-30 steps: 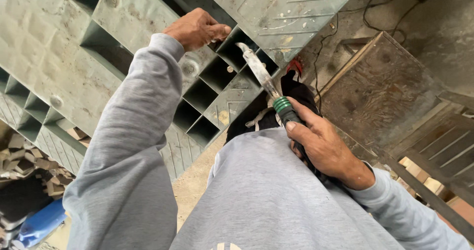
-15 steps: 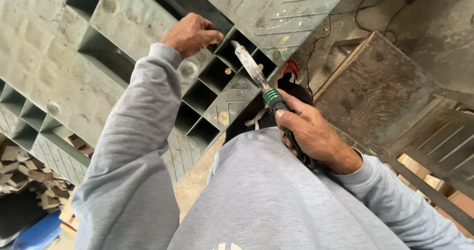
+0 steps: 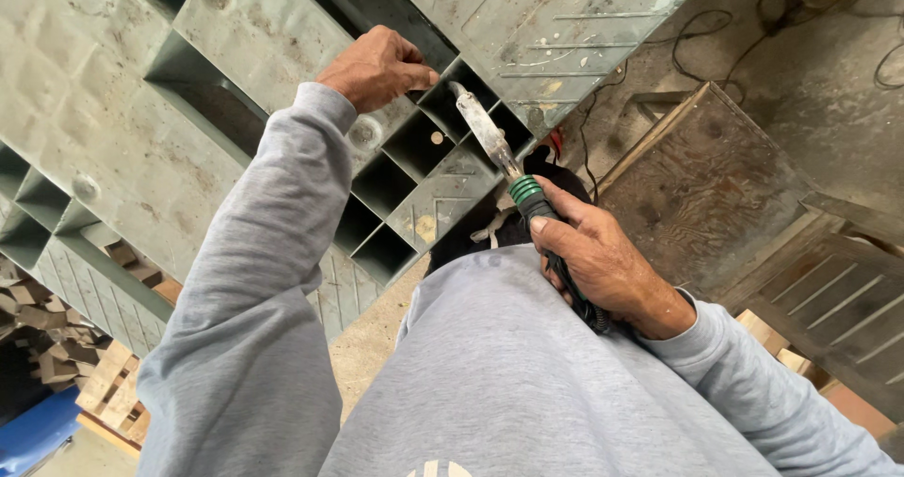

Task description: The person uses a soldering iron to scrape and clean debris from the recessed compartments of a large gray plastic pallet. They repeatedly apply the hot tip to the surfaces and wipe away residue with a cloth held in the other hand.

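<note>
Tool tip (image 3: 468, 103) nearer grey-green pallet (image 3: 188, 110)

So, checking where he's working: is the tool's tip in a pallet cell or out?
In: the tool's tip reaches into an open cell of the grey pallet.

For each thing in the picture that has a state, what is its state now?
left hand: closed on an edge of the grey plastic pallet.
right hand: closed around the handle of the hand tool.
hand tool: tilted, metal tip at a pallet cell.
grey plastic pallet: lifted on edge, open cells facing the camera.
wooden crate: resting on the ground.
</note>
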